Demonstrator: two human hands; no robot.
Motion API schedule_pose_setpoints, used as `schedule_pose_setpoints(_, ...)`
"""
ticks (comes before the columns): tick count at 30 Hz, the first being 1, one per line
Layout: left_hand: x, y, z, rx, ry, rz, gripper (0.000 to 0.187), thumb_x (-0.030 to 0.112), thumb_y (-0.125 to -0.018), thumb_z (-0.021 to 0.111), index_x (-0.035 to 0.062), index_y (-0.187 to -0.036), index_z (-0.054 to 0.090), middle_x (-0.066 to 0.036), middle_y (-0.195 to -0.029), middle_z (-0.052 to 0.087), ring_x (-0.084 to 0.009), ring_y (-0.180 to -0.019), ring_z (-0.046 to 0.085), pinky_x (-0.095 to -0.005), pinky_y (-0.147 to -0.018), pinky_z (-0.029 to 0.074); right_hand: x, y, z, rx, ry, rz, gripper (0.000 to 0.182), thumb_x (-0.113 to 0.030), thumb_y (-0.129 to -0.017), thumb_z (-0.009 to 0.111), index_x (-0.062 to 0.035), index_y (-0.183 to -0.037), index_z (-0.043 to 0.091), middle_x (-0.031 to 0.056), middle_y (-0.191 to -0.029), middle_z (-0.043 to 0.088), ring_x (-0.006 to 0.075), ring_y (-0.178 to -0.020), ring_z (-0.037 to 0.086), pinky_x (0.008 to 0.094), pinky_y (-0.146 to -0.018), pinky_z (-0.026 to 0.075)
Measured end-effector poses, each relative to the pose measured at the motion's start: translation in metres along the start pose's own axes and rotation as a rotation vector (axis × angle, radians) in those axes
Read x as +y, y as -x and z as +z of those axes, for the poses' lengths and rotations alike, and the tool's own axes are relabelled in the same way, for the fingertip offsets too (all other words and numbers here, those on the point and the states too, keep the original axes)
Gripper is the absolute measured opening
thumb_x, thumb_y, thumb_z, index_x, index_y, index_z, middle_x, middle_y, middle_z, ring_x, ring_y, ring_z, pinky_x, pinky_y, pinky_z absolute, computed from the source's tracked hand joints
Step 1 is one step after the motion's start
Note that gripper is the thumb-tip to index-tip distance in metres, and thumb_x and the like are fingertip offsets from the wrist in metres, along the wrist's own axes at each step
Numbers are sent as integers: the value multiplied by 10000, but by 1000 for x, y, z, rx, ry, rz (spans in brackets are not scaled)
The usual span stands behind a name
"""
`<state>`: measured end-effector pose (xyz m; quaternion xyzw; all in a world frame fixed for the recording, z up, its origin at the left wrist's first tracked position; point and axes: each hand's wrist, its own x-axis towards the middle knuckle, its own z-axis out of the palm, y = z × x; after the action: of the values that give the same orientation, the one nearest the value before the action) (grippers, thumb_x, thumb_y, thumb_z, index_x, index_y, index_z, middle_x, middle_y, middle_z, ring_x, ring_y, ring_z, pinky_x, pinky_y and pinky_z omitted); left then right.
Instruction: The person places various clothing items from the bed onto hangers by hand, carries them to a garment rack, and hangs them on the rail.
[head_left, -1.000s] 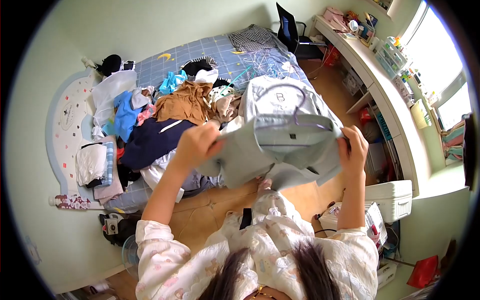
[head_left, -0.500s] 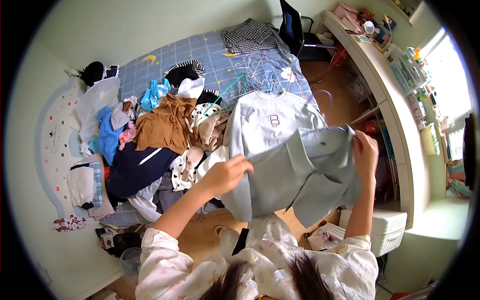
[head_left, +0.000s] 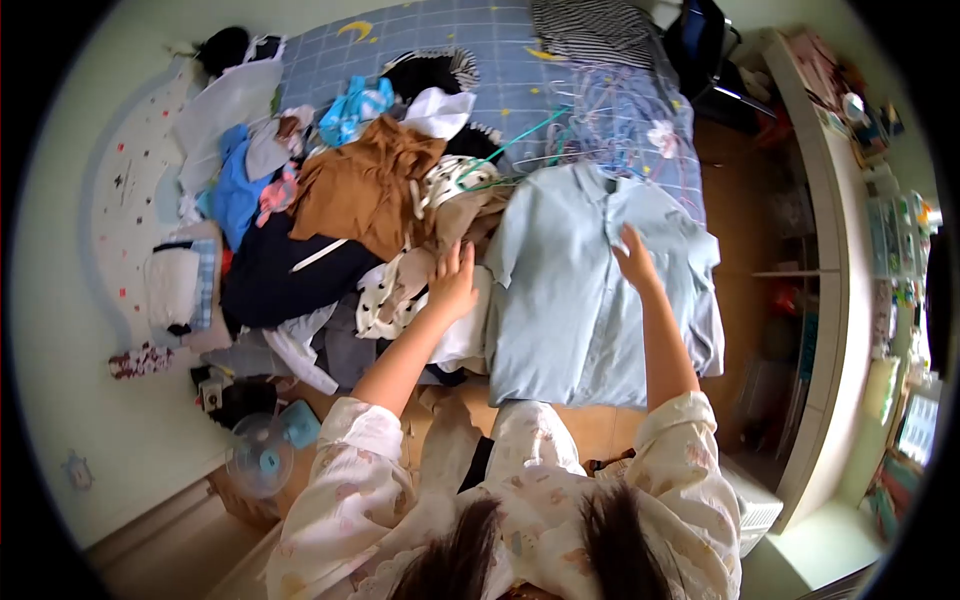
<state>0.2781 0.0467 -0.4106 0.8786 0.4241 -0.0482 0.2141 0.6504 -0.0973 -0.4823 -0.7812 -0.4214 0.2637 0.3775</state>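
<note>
A light blue button-up shirt (head_left: 560, 300) lies spread flat at the front of the bed, collar pointing away from me. It covers most of the grey sweatshirt (head_left: 711, 335), whose sleeve shows along the right side. My right hand (head_left: 636, 262) hovers over the shirt's chest near the button placket, fingers apart and holding nothing. To the left, my left hand (head_left: 455, 285) is open with fingers spread, over the edge of the clothes pile by a white garment (head_left: 468, 335). Beside it lie a white garment with black dots (head_left: 377, 305) and a brown top (head_left: 360, 185).
Wire hangers (head_left: 620, 115) lie tangled beyond the collar. A navy garment (head_left: 285, 270) and a blue one (head_left: 237, 190) are in the pile at left. A striped cloth (head_left: 592, 30) and a chair (head_left: 705, 55) are at the back. A long desk (head_left: 835, 330) lines the right; a fan (head_left: 260, 455) stands lower left.
The blue shirt, held up between both hands before, now lies flat over the sweatshirt. Both hands have let go of it, and the view has tilted further down.
</note>
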Motion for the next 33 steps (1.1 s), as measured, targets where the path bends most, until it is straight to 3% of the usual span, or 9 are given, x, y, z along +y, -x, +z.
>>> schedule_pose_setpoints(6,-144,125,9,-112,-10,-422,850,215,-726,674,89,-1443,234,-210,-1465,238,-382,-1325,298,-514,-1031,317,-22,50,99,-178,0,169,445,-135,-844,606,-13,-1259,497,180,-1231,568,280,-1075,593,351,-904,470)
schedule_pose_setpoints(7,-165,143,8,-33,5,-443,869,219,-706,697,80,-1436,247,-229,-1449,264,-390,-1304,333,-494,-1012,358,-31,54,113,-179,11,175,419,-133,-848,598,-11,-1241,516,176,-1217,579,272,-1053,606,346,-888,478)
schedule_pose_setpoints(12,-262,180,-12,53,27,-588,912,206,-683,727,129,-1443,229,-218,-1443,267,-400,-1294,327,-476,-1041,324,-90,71,179,-206,-68,308,310,-95,-850,561,16,-1137,594,171,-1115,634,259,-999,624,330,-874,477)
schedule_pose_setpoints(16,-325,156,-51,255,20,-412,843,118,-686,713,131,-1419,297,-191,-1421,311,-371,-1282,349,-469,-1033,324,-107,96,226,-136,-20,287,250,-77,-854,526,29,-1051,637,172,-1018,664,251,-972,627,320,-858,470)
schedule_pose_setpoints(18,-348,138,-69,289,2,-318,816,90,-684,707,131,-1405,328,-175,-1410,332,-357,-1274,360,-465,-1028,324,-91,116,254,-129,18,210,234,-85,-878,498,-23,-1051,641,36,-853,643,97,-686,557,257,-564,475)
schedule_pose_setpoints(22,-381,84,-99,352,-47,-119,756,84,-678,708,122,-1363,391,-135,-1359,393,-318,-1231,408,-440,-980,351,-169,147,291,-134,-249,556,237,-73,-907,491,-61,-1108,615,43,-969,654,139,-847,626,280,-655,491)
schedule_pose_setpoints(28,-408,-3,-97,429,-184,134,724,125,-708,714,219,-1362,418,-105,-1351,423,-298,-1232,412,-442,-978,349,-230,175,327,-120,-332,624,246,-81,-900,501,-51,-1122,603,59,-979,653,146,-879,630,271,-683,493)
schedule_pose_setpoints(31,-407,-38,-93,338,-90,6,664,154,-704,721,222,-1319,482,-99,-1355,434,-279,-1237,416,-430,-962,370,-244,177,334,-129,-351,694,238,-114,-919,502,-45,-1129,592,60,-981,650,156,-883,633,285,-709,486)
schedule_pose_setpoints(33,-413,-52,-88,378,-74,-7,419,186,-733,693,162,-1140,600,-59,-1211,540,-258,-1097,506,-424,-874,405,-252,179,339,-132,-359,707,241,-109,-919,498,-45,-1132,589,57,-977,648,157,-882,632,286,-719,477)
